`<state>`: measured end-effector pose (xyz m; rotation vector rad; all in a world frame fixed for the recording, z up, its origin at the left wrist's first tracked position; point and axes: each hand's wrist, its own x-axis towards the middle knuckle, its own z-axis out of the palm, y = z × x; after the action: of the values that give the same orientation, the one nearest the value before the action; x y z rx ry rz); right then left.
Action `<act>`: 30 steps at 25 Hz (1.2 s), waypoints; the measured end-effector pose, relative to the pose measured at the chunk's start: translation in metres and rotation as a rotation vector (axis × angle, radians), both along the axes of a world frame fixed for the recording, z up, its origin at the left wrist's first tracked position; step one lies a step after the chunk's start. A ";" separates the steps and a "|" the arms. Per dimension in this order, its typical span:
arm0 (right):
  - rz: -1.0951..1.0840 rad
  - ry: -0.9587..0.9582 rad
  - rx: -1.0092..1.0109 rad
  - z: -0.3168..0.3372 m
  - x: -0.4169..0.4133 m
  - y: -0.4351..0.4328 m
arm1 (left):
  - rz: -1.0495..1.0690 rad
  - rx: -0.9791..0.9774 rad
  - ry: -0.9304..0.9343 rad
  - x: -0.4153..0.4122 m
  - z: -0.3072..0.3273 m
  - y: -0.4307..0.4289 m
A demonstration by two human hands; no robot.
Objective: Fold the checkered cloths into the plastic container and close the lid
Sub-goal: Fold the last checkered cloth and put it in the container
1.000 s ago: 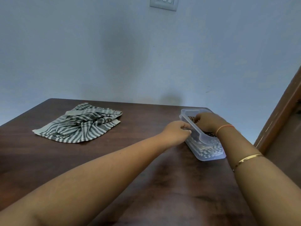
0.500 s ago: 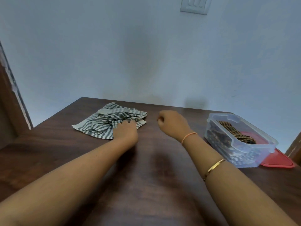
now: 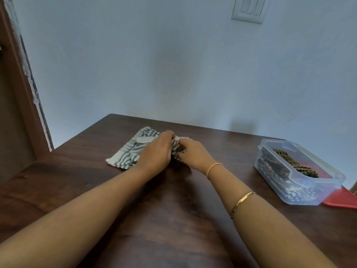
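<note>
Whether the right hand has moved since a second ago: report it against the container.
Yes. The right hand left the container, went left across the table, and now grips the striped cloth.

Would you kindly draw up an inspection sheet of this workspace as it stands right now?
Surface: dark wooden table, set against the wall.
Job's things: striped cloth lies crumpled on the table, not yet folded; plastic container stands open at the right with a folded checkered cloth inside; red lid lies flat on the table beside the container, not fitted.
Clutter: nothing seen.
Hands: left hand and right hand both grip the right part of the striped cloth, close together.
Cables: nothing seen.
Surroundings: pale wall with a switch plate; brown door frame at the left.
</note>
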<state>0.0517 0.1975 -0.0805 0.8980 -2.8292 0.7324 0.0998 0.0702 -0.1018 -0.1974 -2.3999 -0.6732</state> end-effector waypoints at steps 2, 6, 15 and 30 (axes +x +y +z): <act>-0.141 0.097 -0.082 0.005 0.000 0.008 | -0.022 -0.081 0.027 0.002 0.006 0.003; -0.351 -0.027 -0.612 0.021 -0.002 0.039 | 0.129 -0.165 -0.098 -0.002 -0.002 -0.009; -0.660 -0.083 -0.244 0.027 -0.007 0.091 | 0.181 0.042 0.017 0.012 0.007 -0.019; -0.273 0.272 -0.108 0.035 0.034 0.059 | 0.015 0.268 0.172 0.016 0.024 0.018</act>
<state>0.0860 0.2565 -0.0459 0.5338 -2.5728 0.6625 0.1162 0.0884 -0.0781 -0.1184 -2.1212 -0.9229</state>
